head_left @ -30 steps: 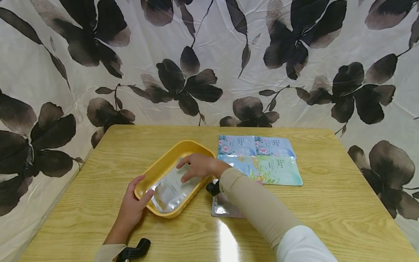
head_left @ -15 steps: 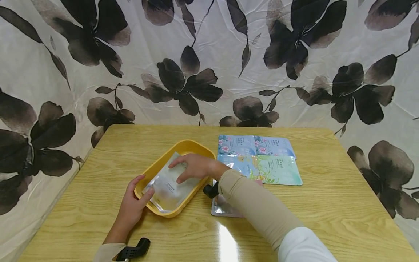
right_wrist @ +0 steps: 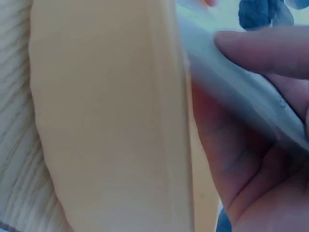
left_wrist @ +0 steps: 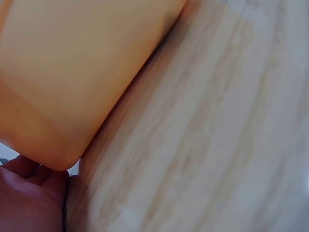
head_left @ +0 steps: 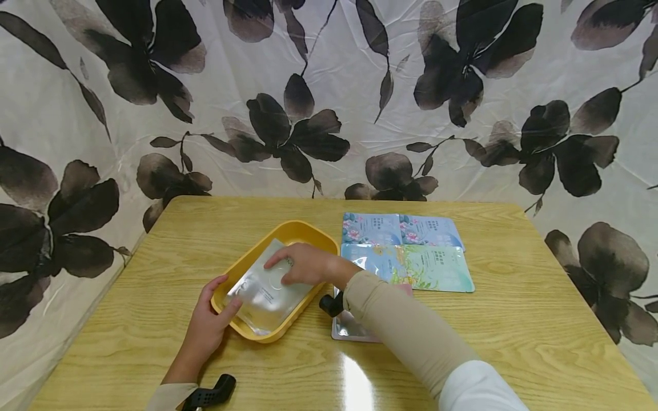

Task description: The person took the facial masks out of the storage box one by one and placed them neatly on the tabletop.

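Note:
A yellow plastic basket (head_left: 294,228) sits slanted on the table in the head view. My left hand (head_left: 205,322) grips its near-left end, thumb over the rim; the left wrist view shows fingers (left_wrist: 34,179) against the basket's outside (left_wrist: 87,72). Inside lies a silvery foil face mask packet (head_left: 259,297). My right hand (head_left: 308,265) reaches over the far-right side and holds this packet's upper part. In the right wrist view the packet (right_wrist: 256,96) runs between the thumb and fingers, beside the basket wall (right_wrist: 111,111). Whether other packets lie beneath is hidden.
Right of the basket, two blue flowered packets (head_left: 371,228) lie at the back. Before them are another blue packet (head_left: 375,256) and a green one (head_left: 439,268). A silver-and-pink packet (head_left: 352,326) lies partly under my right forearm. Flowered cloth (head_left: 329,142) hangs behind the wooden table (head_left: 514,319).
My right hand has moved slightly left and its fingers have closed in on the packet. The packet's upper end has shifted up and left in the basket. My left hand stays put.

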Demonstrator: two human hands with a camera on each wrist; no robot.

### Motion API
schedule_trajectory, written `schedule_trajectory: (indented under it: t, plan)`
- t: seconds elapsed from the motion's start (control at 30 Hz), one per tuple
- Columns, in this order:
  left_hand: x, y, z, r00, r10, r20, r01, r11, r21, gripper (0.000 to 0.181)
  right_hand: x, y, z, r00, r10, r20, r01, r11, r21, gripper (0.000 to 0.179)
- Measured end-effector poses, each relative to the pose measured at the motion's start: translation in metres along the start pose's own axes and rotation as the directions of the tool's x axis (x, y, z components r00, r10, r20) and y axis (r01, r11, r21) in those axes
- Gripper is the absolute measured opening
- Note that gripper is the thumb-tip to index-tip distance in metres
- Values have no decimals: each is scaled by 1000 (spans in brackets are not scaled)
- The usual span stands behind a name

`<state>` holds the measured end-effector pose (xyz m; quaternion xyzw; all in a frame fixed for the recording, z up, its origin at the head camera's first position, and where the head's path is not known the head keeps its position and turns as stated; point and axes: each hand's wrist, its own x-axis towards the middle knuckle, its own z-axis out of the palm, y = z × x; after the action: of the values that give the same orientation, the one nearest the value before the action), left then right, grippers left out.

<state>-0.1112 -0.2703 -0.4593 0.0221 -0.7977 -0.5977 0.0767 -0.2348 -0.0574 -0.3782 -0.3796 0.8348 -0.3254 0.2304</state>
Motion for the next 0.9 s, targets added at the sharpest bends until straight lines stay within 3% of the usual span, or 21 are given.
schedule_trajectory:
  t: [0.2, 0.43, 0.67, 0.9]
  plan:
    - [-1, 0, 1, 1000, 1, -5, -1, 1000, 15, 58, -13, 0, -8, 996, -28, -89, 31, 999, 35, 38]
    - [-1, 0, 1, 1000, 11, -14, -10, 1000, 8, 56, -44, 10, -33, 974, -14, -225, 40, 993, 110, 36]
    - [-1, -2, 0, 1000, -5, 0, 5, 1000, 6, 57, -94, 33, -57, 927, 35, -374, 53, 974, 222, 35]
    - [-1, 1, 1, 1000, -1, 13, 0, 1000, 15, 57, -158, 68, -76, 875, 78, -478, 74, 954, 290, 38]
